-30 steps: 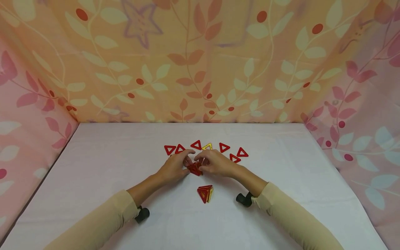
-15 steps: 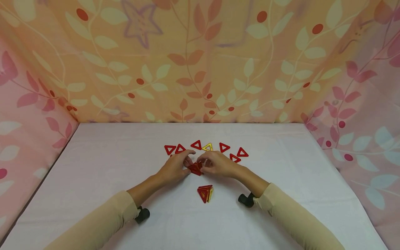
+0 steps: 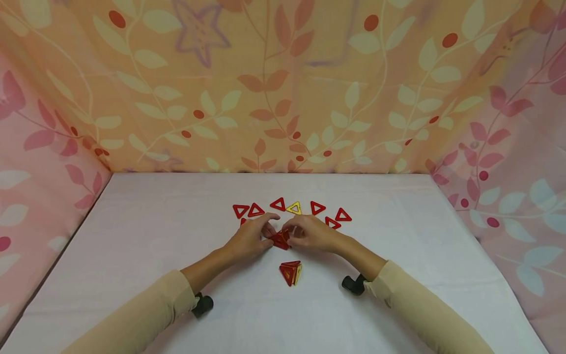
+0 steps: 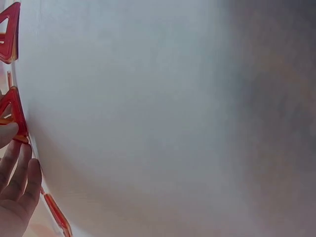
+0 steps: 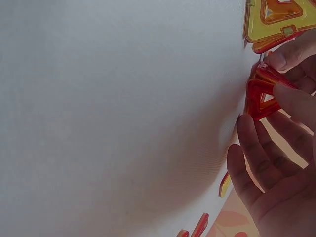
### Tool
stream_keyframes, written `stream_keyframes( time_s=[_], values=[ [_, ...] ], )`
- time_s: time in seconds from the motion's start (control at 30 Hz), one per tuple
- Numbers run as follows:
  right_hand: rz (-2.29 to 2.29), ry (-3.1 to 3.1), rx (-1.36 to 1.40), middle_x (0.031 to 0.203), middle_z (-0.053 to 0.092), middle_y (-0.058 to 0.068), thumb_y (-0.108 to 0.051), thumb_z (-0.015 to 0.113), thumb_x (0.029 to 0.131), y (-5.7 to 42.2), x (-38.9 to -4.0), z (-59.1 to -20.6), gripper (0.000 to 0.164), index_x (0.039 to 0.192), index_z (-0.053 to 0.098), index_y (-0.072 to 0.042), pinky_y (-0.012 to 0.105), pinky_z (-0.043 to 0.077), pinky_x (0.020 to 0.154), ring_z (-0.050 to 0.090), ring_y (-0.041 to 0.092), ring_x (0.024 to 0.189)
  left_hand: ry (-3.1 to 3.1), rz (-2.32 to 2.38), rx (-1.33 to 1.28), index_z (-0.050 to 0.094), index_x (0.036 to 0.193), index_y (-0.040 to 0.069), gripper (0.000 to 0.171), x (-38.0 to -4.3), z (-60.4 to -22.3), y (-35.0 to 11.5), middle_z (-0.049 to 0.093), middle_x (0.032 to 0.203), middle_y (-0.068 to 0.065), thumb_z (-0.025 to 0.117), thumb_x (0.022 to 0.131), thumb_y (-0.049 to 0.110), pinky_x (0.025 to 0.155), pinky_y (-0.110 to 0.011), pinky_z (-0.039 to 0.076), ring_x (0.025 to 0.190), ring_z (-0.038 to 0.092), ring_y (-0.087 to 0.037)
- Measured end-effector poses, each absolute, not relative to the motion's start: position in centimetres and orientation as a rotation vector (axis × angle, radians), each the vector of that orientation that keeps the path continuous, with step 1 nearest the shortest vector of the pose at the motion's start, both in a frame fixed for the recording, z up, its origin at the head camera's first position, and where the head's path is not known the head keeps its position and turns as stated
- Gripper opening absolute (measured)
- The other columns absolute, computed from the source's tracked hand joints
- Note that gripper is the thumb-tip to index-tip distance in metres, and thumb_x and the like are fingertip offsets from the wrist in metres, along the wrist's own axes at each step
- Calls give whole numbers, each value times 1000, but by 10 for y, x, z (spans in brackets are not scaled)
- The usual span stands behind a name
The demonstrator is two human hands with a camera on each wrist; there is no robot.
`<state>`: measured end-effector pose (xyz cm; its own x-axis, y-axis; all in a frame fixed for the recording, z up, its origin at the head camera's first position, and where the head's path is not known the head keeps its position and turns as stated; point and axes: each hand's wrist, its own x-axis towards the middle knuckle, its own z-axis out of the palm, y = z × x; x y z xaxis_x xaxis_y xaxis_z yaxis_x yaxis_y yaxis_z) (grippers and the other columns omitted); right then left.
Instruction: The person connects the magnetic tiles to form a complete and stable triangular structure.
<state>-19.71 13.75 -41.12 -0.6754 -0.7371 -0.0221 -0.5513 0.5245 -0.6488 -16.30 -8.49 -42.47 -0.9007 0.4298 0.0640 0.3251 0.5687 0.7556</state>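
Fitting under way from 2 sides

Just beyond the red-and-yellow translucent plastic pyramid (image 3: 288, 273) sits a partly hidden red translucent plastic triangle assembly (image 3: 280, 240). The left hand (image 3: 248, 238), half open, pinches its left side; the right hand (image 3: 312, 234) pinches its right between thumb and forefinger. The step seems to be aligning edges; the next move probably calls for gentle, even pressure. Farther beyond the pyramid lie loose red plastic triangles (image 3: 312, 208) and 1 yellow one (image 3: 299, 208).

Both hands (image 3: 248, 238) (image 3: 315, 234) slightly further right, red triangle pieces (image 3: 280, 241) shifted right between them
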Motion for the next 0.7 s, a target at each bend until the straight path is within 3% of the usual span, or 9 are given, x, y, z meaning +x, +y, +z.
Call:
stream_keyframes(
  time_s=[0.7],
  values=[
    [-888, 2471, -1086, 102, 67, -7, -15, 73, 91, 153, -182, -413, 32, 122, 67, -8, 26, 53, 80, 61, 12, 91, 2584, 1260, 676, 53, 137, 7, 55, -150, -422, -79, 71, 97, 2, 75, 86, 1, 85, -34, 56, 90, 66, -13]
  ],
)
